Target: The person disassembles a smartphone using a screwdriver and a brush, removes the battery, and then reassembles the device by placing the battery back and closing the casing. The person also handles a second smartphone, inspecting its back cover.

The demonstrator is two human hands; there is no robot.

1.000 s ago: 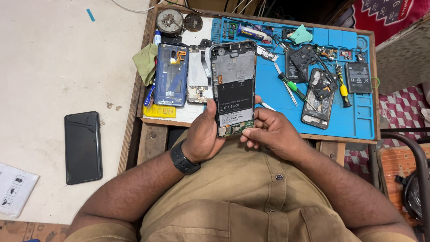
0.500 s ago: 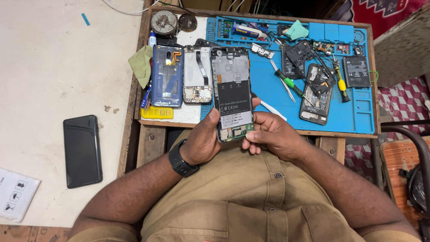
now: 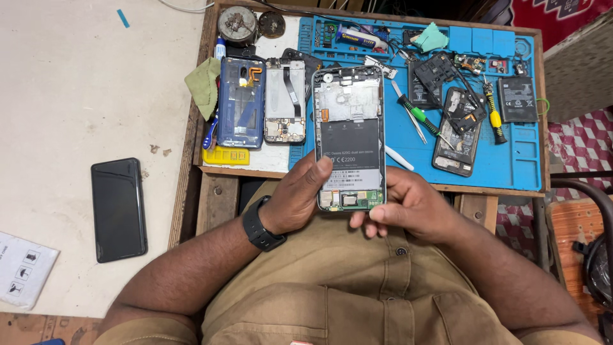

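Your left hand wraps the opened phone from its left edge, fingers curled behind and thumb pressed flat on the dark battery. Your right hand cups the phone's lower right corner, fingers loosely bent, fingertips touching just under the green board at its bottom edge. The phone is held upright above the blue work mat. A white printed label sits on the battery's lower half. A white leaflet with dark pictograms lies at the far left, beside a black phone.
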